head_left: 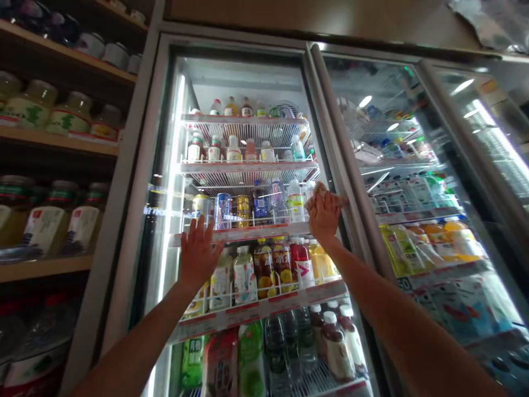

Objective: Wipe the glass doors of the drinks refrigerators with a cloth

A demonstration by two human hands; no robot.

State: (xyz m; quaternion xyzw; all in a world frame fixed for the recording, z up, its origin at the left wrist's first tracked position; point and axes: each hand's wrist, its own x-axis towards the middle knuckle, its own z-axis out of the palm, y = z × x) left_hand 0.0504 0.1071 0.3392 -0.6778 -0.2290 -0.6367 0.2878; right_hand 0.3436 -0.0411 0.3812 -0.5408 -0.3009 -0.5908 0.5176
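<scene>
In front of me is the tall glass door [243, 82] of a drinks fridge. My left hand [199, 255] is open against the glass at the left, its fingers spread and nothing in it. A brownish cloth [338, 199] lies under my right hand [324, 215], which presses it to the glass near the door's right edge. Part of the cloth is hidden by the fingers. Behind the glass, between my hands, stand a blue can [223, 210] and a gold can [243, 210] on a wire shelf.
Wooden shelves [61, 140] with several jars and bottles run along the left. A second fridge door [397, 182] stands to the right, its metal frame [351, 165] beside my right hand. A brown panel [309, 19] spans the top.
</scene>
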